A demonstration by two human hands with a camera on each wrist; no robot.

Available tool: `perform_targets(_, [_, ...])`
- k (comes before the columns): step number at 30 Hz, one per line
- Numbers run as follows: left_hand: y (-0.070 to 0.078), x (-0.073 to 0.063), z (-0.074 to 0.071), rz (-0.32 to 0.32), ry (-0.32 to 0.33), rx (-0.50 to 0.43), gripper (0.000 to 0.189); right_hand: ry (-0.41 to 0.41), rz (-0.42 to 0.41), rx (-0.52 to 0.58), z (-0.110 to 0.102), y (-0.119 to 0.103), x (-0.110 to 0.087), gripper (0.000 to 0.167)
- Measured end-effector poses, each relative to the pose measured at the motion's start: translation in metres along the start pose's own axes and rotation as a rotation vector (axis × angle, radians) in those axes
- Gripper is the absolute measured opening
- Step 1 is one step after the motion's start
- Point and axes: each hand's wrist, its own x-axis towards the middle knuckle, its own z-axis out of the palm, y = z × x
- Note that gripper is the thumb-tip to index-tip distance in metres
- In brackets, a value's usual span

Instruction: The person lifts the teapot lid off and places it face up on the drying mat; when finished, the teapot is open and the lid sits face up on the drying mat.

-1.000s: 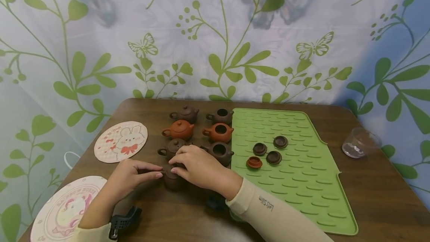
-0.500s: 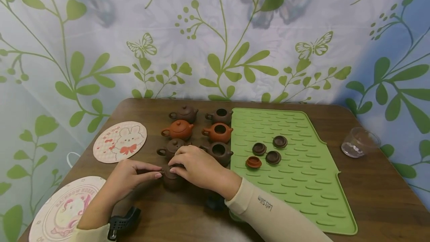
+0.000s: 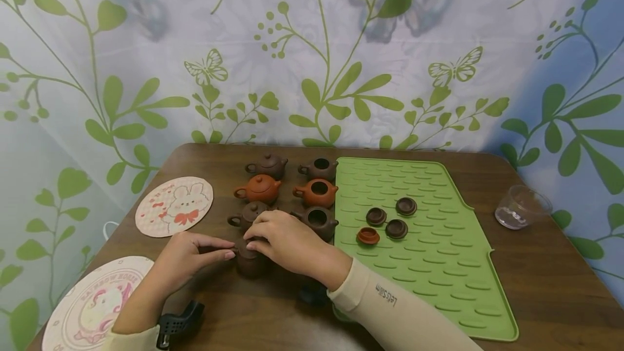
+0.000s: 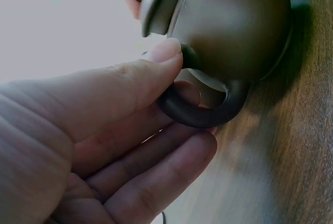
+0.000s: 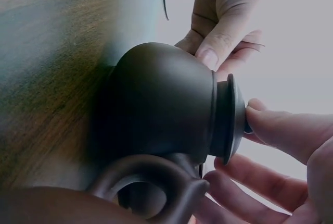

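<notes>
A dark brown teapot stands on the table at the front of the left row. My left hand pinches its loop handle between thumb and fingers. From the other side my right hand holds the lid by its knob, thumb on top. In the right wrist view the lid sits at the pot's mouth, part of its inner collar showing below the rim. Right behind this pot is another lidded brown teapot, partly hidden by my right hand.
Farther back stand a lidded orange teapot and a lidded brown one. Lidless teapots, one of them orange, line the green mat. Several upturned lids lie on it. A clear cup is at right, round placemats at left.
</notes>
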Motion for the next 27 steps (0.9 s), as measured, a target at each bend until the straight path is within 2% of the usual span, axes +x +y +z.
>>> perform_targets(7, [0.001,0.0,-0.001,-0.018,-0.009,-0.005,0.015,0.029,-0.002,0.047,-0.006,-0.002,0.0,0.021])
perform_targets(12, [0.0,0.0,-0.001,-0.02,-0.008,-0.004,0.015,0.021,-0.015,0.104,-0.012,-0.002,-0.001,0.02])
perform_targets(18, [0.002,0.001,0.0,-0.019,-0.009,-0.011,0.015,0.039,-0.023,0.177,-0.032,0.004,-0.005,0.017])
perform_targets(27, [0.004,-0.001,0.0,-0.027,0.004,0.021,0.014,0.087,0.106,0.228,-0.065,0.025,-0.031,0.014])
